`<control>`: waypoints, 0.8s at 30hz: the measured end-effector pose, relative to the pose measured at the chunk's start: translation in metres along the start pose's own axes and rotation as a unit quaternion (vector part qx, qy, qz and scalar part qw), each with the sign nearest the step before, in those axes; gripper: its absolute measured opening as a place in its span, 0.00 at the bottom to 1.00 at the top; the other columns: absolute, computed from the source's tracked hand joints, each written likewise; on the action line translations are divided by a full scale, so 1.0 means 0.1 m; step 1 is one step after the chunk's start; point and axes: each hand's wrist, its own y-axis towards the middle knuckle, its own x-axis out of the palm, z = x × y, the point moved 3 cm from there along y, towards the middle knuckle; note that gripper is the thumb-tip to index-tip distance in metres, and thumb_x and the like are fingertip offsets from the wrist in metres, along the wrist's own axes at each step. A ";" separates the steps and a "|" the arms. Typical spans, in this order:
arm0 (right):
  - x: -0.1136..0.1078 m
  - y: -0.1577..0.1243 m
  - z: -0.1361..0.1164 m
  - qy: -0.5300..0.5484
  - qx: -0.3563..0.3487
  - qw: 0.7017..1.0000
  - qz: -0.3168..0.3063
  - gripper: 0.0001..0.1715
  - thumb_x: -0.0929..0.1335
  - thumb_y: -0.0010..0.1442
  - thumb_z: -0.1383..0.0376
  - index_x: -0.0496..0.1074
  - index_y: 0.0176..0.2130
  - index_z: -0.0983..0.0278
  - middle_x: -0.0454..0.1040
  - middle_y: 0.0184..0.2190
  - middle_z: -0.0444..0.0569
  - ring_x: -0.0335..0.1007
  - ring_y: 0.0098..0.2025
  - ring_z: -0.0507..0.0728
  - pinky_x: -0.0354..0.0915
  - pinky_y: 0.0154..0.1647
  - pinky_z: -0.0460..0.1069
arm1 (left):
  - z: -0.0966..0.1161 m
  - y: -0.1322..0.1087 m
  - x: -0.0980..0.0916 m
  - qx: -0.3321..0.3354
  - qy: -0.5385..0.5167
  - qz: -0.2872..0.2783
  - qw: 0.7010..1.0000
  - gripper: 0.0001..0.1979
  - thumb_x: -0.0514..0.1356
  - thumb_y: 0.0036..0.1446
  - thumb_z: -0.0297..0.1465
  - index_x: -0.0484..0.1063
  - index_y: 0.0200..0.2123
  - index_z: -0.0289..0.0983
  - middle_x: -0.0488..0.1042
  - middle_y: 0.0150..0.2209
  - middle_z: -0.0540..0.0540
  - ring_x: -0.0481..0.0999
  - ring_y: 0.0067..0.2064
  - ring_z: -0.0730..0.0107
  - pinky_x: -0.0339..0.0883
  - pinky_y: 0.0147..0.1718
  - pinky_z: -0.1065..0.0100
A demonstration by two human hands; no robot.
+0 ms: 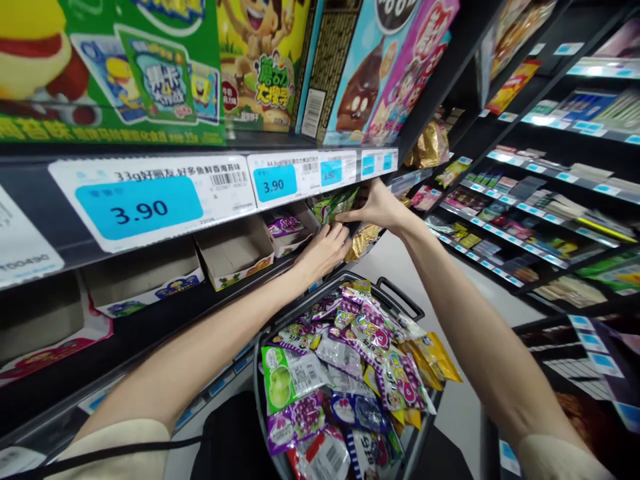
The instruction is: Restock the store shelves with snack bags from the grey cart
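My left hand (324, 255) reaches to the lower shelf, its fingers bent over the front of a small cardboard display box. Right beside it, my right hand (377, 205) comes in under the upper shelf edge. One digit stretches left across green candy packets (334, 205) in that box; its other fingers are partly hidden. Below my hands stands a dark shopping basket (261, 390), heaped with purple grape-printed candy bags (373, 327). Among them lie a green apple-printed bag (280, 383), a blue bag (361, 412) and yellow packets (440, 357).
Open display boxes (235, 257) line the lower shelf to the left, one with purple packets (285, 225). Large snack boxes (260, 60) stand above the price-label strip (160, 197). Gold-wrapped goods (364, 241) sit right of my hands. Stocked shelves (555, 180) face across the aisle floor (425, 267).
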 end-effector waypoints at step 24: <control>-0.03 0.06 -0.14 -0.069 -0.003 0.981 -0.180 0.24 0.71 0.61 0.54 0.79 0.50 0.67 0.81 0.49 0.55 0.77 0.50 0.66 0.70 0.58 0.60 | 0.01 0.01 -0.04 0.032 -0.023 -0.010 0.999 0.20 0.47 0.67 0.22 0.72 0.55 0.33 0.71 0.57 0.33 0.72 0.52 0.52 0.66 0.48 0.54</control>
